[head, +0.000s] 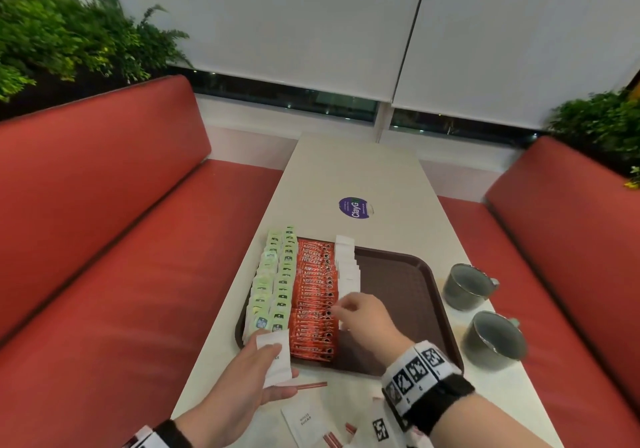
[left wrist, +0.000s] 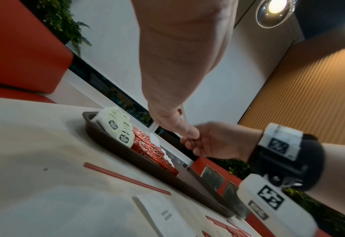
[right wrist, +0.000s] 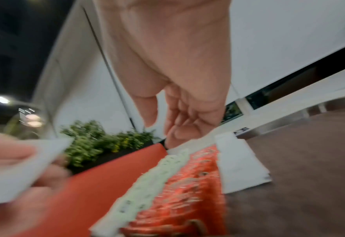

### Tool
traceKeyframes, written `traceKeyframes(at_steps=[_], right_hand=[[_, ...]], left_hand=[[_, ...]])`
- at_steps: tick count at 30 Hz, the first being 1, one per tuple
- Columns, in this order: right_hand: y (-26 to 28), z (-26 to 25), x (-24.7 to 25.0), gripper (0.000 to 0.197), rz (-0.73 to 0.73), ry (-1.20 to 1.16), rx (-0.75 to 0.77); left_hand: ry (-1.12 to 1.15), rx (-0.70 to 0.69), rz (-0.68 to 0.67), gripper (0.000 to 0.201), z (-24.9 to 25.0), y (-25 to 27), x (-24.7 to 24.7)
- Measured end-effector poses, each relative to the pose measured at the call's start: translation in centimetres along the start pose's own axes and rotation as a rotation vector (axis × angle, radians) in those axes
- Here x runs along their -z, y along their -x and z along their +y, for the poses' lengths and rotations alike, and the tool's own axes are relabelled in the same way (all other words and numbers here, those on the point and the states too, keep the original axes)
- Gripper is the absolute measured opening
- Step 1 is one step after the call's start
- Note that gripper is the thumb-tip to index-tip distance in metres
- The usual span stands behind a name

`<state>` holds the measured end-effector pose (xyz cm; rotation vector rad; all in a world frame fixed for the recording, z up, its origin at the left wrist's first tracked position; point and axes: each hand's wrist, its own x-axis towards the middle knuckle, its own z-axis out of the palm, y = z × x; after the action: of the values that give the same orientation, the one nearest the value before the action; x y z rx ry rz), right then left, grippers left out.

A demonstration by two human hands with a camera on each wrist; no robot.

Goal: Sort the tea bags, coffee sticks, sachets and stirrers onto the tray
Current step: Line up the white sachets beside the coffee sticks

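Observation:
A brown tray (head: 398,274) carries green tea bags (head: 277,274) along its left side, then red coffee sticks (head: 313,295), then a row of white sachets (head: 346,264). My left hand (head: 278,369) grips a stack of white sachets (head: 273,338) at the tray's near left corner. My right hand (head: 341,309) hovers over the near end of the sachet row (right wrist: 240,163). In the blurred right wrist view its fingers (right wrist: 179,128) hang loosely curled, thumb apart, nothing between them. One red stirrer (head: 311,386) and a loose sachet (head: 304,420) lie on the table in front of the tray.
Two grey mugs (head: 467,286) (head: 495,340) stand on the table right of the tray. More red stirrers (head: 332,440) lie at the table's near edge. Red benches (head: 104,239) flank the narrow table, and a purple sticker (head: 355,208) lies beyond the tray.

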<state>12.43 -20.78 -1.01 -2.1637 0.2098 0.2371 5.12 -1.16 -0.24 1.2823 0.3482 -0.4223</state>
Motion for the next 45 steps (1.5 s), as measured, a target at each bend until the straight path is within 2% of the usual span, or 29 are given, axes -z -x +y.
traceKeyframes(at_steps=[3, 5, 7, 9, 13, 15, 20, 24, 28, 30, 33, 38, 40, 42, 44, 45], right_hand=[[3.9, -1.9, -1.1, 0.008, -0.214, -0.008, 0.207], [4.7, -1.8, -1.7, 0.014, -0.215, -0.01, 0.255], [4.8, -1.3, -2.2, 0.017, -0.154, -0.037, 0.246], [4.8, -1.0, -2.2, 0.005, -0.122, -0.155, 0.21], [4.8, -0.2, -1.5, 0.013, -0.098, -0.261, 0.164], [4.3, 0.4, -0.5, 0.01, -0.051, -0.254, 0.121], [1.6, 2.5, 3.0, 0.008, 0.173, -0.187, -0.058], [-2.0, 3.8, 3.7, 0.011, 0.24, -0.075, -0.177], [-5.0, 4.9, 2.8, 0.022, 0.082, 0.036, -0.27], [-5.7, 5.3, 2.5, 0.025, 0.027, 0.021, -0.314], [-6.3, 5.7, 2.0, 0.025, -0.011, 0.011, -0.352], [-6.5, 5.5, 1.1, 0.026, -0.016, 0.177, -0.376], [-6.1, 4.7, 1.1, 0.027, -0.002, 0.371, -0.343], [-5.3, 3.7, 1.4, 0.02, 0.08, 0.531, -0.202], [-2.8, 2.5, 1.2, 0.013, 0.135, 0.448, -0.023], [-1.0, 1.9, 0.9, 0.012, 0.114, 0.377, 0.045]], left_hand=[[-0.067, -0.049, -0.028, 0.02, 0.0, -0.2, -1.0], [-0.107, -0.086, -0.043, 0.021, -0.1, -0.5, -1.5], [-0.14, -0.105, -0.063, 0.023, -0.2, -0.8, -2.0], [-0.15, -0.112, -0.073, 0.023, -0.3, -1.1, -2.4], [-0.172, -0.129, -0.116, 0.02, -0.2, -1.4, -3.2], [-0.194, -0.146, -0.095, 0.015, -0.1, -1.5, -3.0], [-0.188, -0.15, 0.026, 0.008, -0.5, -1.3, 0.3], [-0.159, -0.119, 0.11, 0.009, -1.6, -0.7, 3.4], [-0.153, -0.086, 0.173, 0.007, -2.6, -0.1, 5.4], [-0.152, -0.084, 0.185, 0.007, -2.9, 0.2, 5.9], [-0.157, -0.089, 0.196, 0.006, -2.9, 0.8, 6.5], [-0.157, -0.081, 0.197, 0.007, -3.0, 1.5, 6.9], [-0.162, -0.08, 0.189, 0.008, -2.9, 1.6, 6.7], [-0.195, -0.084, 0.179, 0.008, -2.9, 1.6, 6.5], [-0.275, -0.097, 0.163, 0.007, -3.0, 1.6, 6.4], [-0.328, -0.105, 0.152, 0.007, -3.0, 1.5, 6.3]])
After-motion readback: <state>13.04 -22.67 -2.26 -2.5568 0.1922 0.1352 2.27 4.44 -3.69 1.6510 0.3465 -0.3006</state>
